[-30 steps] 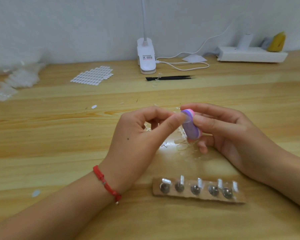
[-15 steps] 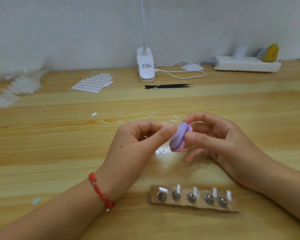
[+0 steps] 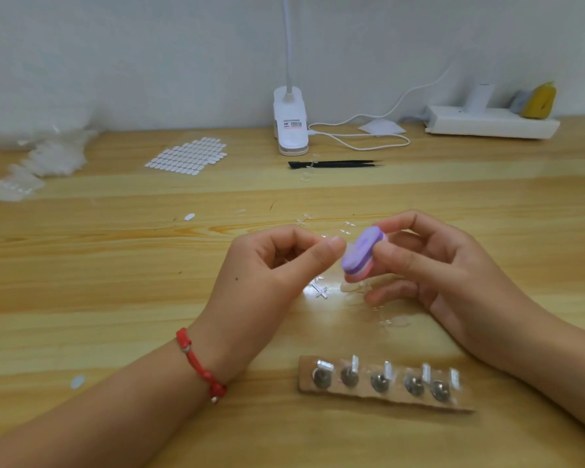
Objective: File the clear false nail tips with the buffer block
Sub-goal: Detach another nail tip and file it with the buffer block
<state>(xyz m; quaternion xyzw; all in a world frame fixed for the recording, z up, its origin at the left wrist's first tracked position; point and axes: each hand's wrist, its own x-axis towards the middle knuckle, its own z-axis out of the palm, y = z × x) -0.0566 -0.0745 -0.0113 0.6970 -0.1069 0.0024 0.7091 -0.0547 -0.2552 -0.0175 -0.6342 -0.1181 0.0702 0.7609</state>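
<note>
My right hand (image 3: 439,275) grips a small purple and pink buffer block (image 3: 360,255) between thumb and fingers, above the wooden table (image 3: 81,282). My left hand (image 3: 267,282) pinches something at its thumb and forefinger tips, right against the block's purple face; a clear nail tip there is too small and transparent to make out. Several loose clear nail tips (image 3: 355,287) and plastic sprue bits (image 3: 320,292) lie on the table under the hands.
A cardboard strip (image 3: 382,383) with several metal studs and clear tips lies near me. Black tweezers (image 3: 335,163), a white clip lamp (image 3: 290,125) with cable, a sheet of adhesive tabs (image 3: 188,157), plastic bags (image 3: 38,163) and a white power strip (image 3: 490,123) line the far side.
The buffer block has tilted from upright to slanted, its purple face turned toward my left fingertips. Both hands stay close together; the view has shifted slightly.
</note>
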